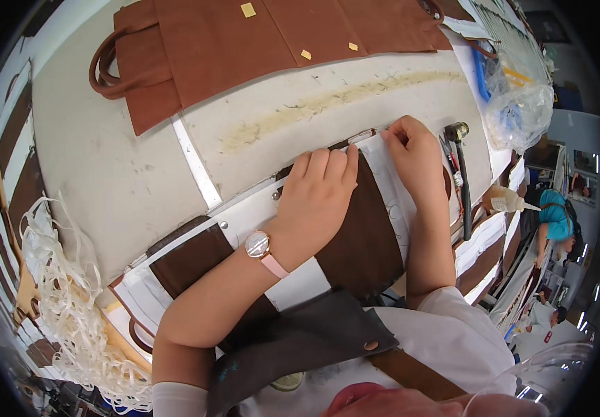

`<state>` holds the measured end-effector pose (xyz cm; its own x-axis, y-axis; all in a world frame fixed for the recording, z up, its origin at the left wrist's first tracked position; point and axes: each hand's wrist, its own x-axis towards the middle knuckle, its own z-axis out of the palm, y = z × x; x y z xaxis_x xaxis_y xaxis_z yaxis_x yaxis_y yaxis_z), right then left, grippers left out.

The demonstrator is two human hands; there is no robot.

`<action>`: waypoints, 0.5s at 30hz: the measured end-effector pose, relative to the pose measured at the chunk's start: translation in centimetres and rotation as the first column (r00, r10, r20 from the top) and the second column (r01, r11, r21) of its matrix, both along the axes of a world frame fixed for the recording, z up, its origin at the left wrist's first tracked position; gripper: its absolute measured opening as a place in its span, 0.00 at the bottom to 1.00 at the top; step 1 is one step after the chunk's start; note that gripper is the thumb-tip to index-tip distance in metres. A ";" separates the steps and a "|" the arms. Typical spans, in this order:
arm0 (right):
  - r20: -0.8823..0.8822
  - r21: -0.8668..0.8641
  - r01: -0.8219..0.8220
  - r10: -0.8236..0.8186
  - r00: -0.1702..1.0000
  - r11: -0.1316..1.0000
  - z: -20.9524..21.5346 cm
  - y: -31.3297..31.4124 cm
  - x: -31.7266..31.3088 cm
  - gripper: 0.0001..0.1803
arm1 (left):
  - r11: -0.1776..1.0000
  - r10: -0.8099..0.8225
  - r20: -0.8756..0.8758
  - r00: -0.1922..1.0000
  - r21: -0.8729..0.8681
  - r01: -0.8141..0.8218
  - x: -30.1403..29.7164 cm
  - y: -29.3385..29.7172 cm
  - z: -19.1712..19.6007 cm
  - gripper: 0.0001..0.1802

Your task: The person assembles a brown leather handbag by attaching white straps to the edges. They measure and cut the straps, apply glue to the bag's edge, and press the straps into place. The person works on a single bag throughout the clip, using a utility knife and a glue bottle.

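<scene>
Hands apart at the upper edge of a brown-and-white panel (359, 229), which lies across the near side of the table (112, 187). Left hand (317, 194): laid over the panel, fingers extended. Right hand (414, 156): fingers bent at the panel's upper right corner; whether they pinch it cannot be told. Right: hammer (464, 184). Beyond: reddish-brown handled piece (223, 55).

We see dark brown and white bands on the flat piece (364, 233); the bag (223, 55) is red-brown, with small yellow bits (248, 10) on it; the table (116, 167) is pale grey, with a yellow streak (314, 105) full of dark specks; our watch strap (275, 266) is pink; the ribbons (70, 320) are creamy white; the hammer handle (465, 191) is black; our apron (293, 347) is dark grey.
</scene>
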<state>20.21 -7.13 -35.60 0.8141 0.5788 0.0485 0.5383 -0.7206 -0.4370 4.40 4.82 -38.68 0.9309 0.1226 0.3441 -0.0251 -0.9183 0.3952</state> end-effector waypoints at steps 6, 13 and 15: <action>0.142 0.061 -0.011 0.003 0.990 0.998 0.0 -1.9 -0.7 0.04 | 1.000 -0.013 0.012 1.000 -0.004 0.013 0.1 0.1 -0.3 0.27; 0.336 0.127 -0.169 0.118 0.934 0.977 -1.3 -2.4 -1.5 0.10 | 1.000 -0.001 -0.005 1.000 0.010 0.001 0.1 0.0 0.0 0.28; 0.334 0.113 -0.184 0.137 0.932 0.976 -1.5 -2.3 -1.3 0.12 | 1.000 0.006 -0.004 1.000 0.005 -0.006 0.1 0.0 0.0 0.27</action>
